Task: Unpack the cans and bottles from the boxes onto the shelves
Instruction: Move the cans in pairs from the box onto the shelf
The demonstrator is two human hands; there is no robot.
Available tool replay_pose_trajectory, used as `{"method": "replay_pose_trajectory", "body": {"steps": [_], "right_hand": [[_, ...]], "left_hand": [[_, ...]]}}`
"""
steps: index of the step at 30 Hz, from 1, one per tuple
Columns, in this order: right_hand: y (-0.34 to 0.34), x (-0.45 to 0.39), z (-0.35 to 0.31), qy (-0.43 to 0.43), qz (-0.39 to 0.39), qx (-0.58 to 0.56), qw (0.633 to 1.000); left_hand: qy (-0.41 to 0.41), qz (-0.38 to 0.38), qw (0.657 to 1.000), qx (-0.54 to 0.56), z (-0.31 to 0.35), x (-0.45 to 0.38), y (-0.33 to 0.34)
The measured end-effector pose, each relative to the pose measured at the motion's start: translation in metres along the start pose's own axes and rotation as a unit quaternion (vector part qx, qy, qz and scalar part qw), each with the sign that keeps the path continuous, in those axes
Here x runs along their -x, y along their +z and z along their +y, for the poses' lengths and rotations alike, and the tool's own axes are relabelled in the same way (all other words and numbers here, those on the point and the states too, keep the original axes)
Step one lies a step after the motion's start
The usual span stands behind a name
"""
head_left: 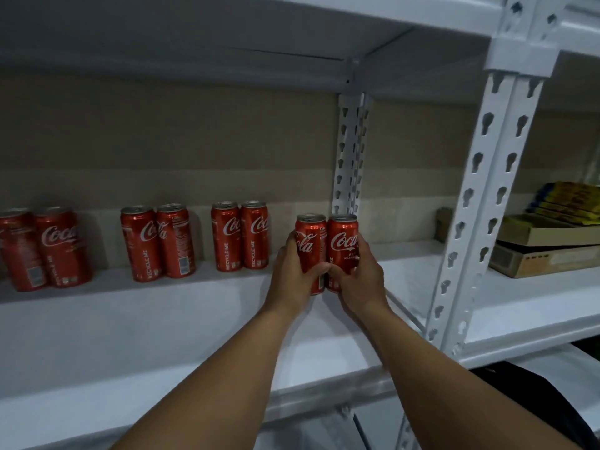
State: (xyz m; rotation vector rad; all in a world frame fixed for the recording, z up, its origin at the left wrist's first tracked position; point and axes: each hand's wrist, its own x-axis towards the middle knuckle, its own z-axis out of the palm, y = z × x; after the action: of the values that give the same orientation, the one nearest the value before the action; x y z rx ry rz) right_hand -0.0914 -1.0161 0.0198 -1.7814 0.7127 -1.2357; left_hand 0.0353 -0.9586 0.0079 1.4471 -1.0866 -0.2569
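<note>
Left hand (290, 274) and right hand (358, 277) each clasp one red aluminium cola can (310, 251), (343, 245), paired (matching row) on white metal shelf (162, 319).

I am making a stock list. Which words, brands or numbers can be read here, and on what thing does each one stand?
"Coca-Cola" script, partly turned away: on the red cans on the shelf.
"RECYCLE ME": down the side of three standing cans.
"Coca-Cola": on the can in the left hand and the can in the right hand.
Small print, barcodes and the boxes at right: too blurred.
</note>
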Motion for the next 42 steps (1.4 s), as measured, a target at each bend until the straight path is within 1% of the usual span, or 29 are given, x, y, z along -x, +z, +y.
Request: {"method": "replay_pose_trajectory", "body": {"steps": [2, 7, 13, 16, 23, 27, 32, 37, 42], "right_hand": [[0.006, -0.021, 0.012, -0.018, 0.008, 0.005, 1.000], [0.019, -0.067, 0.035, 0.029, 0.023, -0.001, 0.999], [0.038, -0.105, 0.064, 0.041, 0.052, 0.058, 0.996], [0.042, -0.113, 0.069, 0.038, 0.051, 0.099, 0.993], [0.044, -0.119, 0.068, 0.054, 0.050, 0.166, 0.983], [0.043, -0.119, 0.067, 0.066, 0.050, 0.181, 0.980], [0.044, -0.117, 0.067, 0.069, 0.046, 0.193, 0.978], [0.044, -0.113, 0.067, 0.056, 0.057, 0.227, 0.971], [0.043, -0.106, 0.067, 0.044, 0.077, 0.230, 0.969]], "left_hand": [[0.005, 0.022, 1.000, -0.003, -0.008, -0.023, 0.009], [-0.014, 0.075, 0.996, -0.035, -0.025, -0.061, 0.029], [-0.050, 0.060, 0.997, -0.019, -0.038, -0.097, 0.031], [-0.058, 0.045, 0.997, -0.038, -0.039, -0.105, 0.033], [-0.050, 0.047, 0.993, -0.098, -0.045, -0.112, 0.034], [-0.048, 0.053, 0.991, -0.116, -0.046, -0.113, 0.035], [-0.056, 0.060, 0.994, -0.071, -0.041, -0.106, 0.034], [-0.057, 0.060, 0.995, -0.061, -0.037, -0.102, 0.033], [-0.053, 0.056, 0.994, -0.076, -0.036, -0.099, 0.032]]}}
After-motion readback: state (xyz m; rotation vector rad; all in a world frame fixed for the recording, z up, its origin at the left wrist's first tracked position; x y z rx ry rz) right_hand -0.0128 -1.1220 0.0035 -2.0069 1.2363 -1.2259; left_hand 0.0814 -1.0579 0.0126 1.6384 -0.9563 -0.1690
